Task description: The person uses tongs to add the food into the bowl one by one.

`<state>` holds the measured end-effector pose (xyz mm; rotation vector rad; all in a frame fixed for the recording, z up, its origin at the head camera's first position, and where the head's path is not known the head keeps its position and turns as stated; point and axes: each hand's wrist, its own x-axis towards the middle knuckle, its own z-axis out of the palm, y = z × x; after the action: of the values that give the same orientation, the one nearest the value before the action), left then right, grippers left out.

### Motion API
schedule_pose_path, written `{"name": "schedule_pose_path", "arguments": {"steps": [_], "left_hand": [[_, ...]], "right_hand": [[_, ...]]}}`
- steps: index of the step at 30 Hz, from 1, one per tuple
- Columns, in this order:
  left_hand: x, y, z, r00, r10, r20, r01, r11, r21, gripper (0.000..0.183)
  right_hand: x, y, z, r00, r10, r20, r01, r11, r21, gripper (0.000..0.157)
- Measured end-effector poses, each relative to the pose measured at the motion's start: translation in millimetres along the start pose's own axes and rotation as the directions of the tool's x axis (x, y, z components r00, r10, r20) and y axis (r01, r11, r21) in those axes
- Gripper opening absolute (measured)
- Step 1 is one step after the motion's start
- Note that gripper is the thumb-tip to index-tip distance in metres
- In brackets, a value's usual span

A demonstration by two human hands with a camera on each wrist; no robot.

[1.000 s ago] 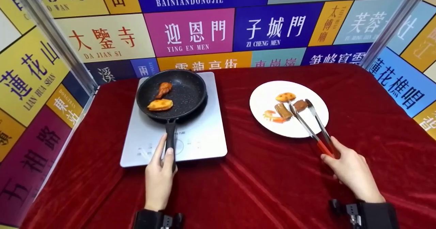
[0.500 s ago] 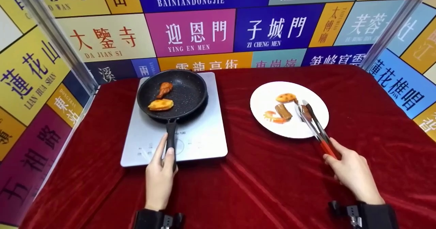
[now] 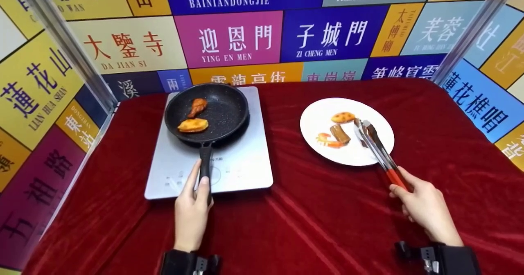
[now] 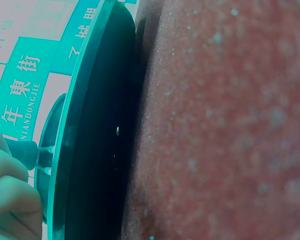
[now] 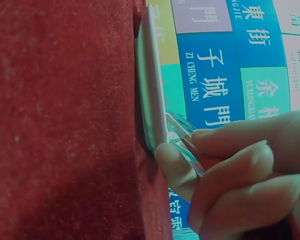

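Note:
My left hand [image 3: 191, 213] grips the black handle [image 3: 205, 164] of a frying pan [image 3: 227, 115]. In the pan lie a chicken drumstick [image 3: 198, 106] and a yellow browned piece of food [image 3: 192, 125]. My right hand [image 3: 428, 209] holds metal tongs with red grips [image 3: 396, 178], thumb and fingers around them. Their tips straddle a dark brown piece of food, mostly hidden, on the white plate [image 3: 315, 111]. Beside it lie another brown piece [image 3: 340, 134], a shrimp [image 3: 328, 140] and a spotted yellow piece [image 3: 343, 117]. In the right wrist view, the plate [image 5: 152, 85] stands edge-on near my fingers.
Under the pan is a silver induction cooker [image 3: 249, 168]. Dark red cloth [image 3: 286, 217] covers the table. Panels with printed place names [image 3: 233, 37] enclose the back and sides, with metal posts [image 3: 470, 29] at the corners.
The tongs have shifted slightly right on the plate, off the left brown piece, and their arms have drawn together around the dark brown piece. My left hand and the pan keep their place.

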<state>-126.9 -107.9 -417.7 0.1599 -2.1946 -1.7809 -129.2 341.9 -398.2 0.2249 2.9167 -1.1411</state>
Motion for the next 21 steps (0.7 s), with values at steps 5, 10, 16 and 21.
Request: {"name": "schedule_pose_path", "arguments": {"steps": [5,10,16,21], "left_hand": [[-0.6,8.6,2.2,1.0,0.004,0.014,-0.003,1.0,-0.026,0.041],[-2.7,13.1,-1.6,1.0,-0.001,0.021,0.001,1.0,-0.023,0.042],[-2.3,4.3,-7.1,1.0,-0.02,-0.016,0.02,1.0,0.016,0.042],[-1.9,4.4,-0.8,0.999,-0.048,0.003,0.048,0.999,0.022,0.042]], "right_hand": [[0,1,-4.5,1.0,0.018,0.012,-0.019,0.997,0.081,0.061],[1,3,-3.9,0.999,0.017,0.028,-0.022,0.978,0.206,0.062],[6,5,0.5,0.997,0.034,0.07,-0.057,0.935,0.35,0.063],[2,10,-6.1,0.995,0.059,0.075,-0.085,0.909,0.407,0.063]]}}
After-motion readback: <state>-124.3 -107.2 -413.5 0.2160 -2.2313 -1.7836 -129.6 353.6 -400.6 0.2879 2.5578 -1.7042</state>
